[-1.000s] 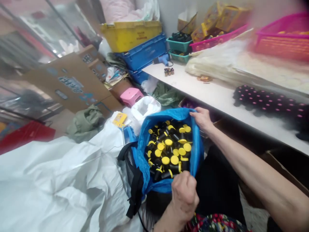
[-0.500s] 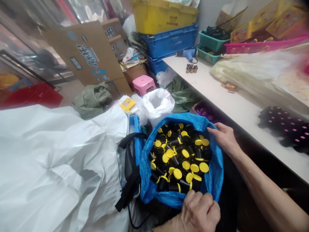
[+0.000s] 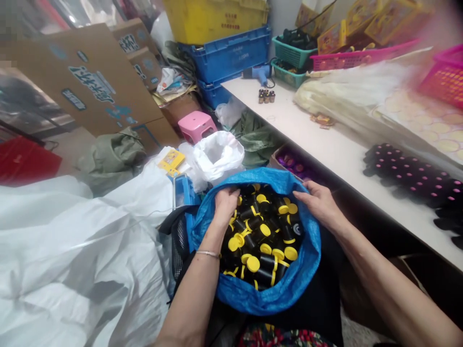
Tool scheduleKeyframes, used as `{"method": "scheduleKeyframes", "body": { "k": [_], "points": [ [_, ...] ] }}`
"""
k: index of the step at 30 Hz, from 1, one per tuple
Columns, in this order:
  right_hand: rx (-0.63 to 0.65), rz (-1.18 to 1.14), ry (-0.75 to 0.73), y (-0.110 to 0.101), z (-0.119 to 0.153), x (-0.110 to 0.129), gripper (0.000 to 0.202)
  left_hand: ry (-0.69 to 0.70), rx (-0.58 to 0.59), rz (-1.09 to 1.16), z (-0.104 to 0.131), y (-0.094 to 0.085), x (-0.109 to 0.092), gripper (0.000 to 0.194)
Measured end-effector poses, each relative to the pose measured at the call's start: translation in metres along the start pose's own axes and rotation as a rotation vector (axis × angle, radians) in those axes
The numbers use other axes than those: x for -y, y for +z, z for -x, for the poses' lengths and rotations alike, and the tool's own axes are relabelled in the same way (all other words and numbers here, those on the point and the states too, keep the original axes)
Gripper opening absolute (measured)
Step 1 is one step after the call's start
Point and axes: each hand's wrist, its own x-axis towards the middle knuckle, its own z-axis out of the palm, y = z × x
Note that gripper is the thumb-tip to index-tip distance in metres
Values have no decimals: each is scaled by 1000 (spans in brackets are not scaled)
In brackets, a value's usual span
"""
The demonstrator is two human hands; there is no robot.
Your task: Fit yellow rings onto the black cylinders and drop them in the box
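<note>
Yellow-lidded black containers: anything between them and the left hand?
Nothing visible. The left hand is inside the open mouth of the blue bag, beside the containers; whether it grips any is hidden.

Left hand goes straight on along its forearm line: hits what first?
Likely the far wall of the blue bag, though depth is unclear: the left hand may brush yellow-capped black containers first.

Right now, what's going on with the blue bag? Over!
Left hand inside bag. Right hand holding its rim. Bag open, loaded with yellow-lidded black tubs. Left forearm crossing its left side.
</note>
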Motion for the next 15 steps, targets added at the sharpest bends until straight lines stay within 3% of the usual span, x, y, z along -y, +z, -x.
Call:
{"method": "scheduleKeyframes", "body": {
  "k": [4, 9, 13, 15],
  "points": [
    [5, 9, 9, -7, 1, -3, 26, -98, 98, 64, -7, 7, 4, 28],
    [-4, -14, 6, -10, 0, -8, 27, -168, 150, 252, -12, 1, 12, 37],
    [25, -24, 35, -10, 0, -10, 27, -8, 134, 75, -20, -1, 20, 32],
    [33, -36, 53, -9, 0, -9, 26, 119, 202, -99, -24, -1, 23, 38]
  ]
}}
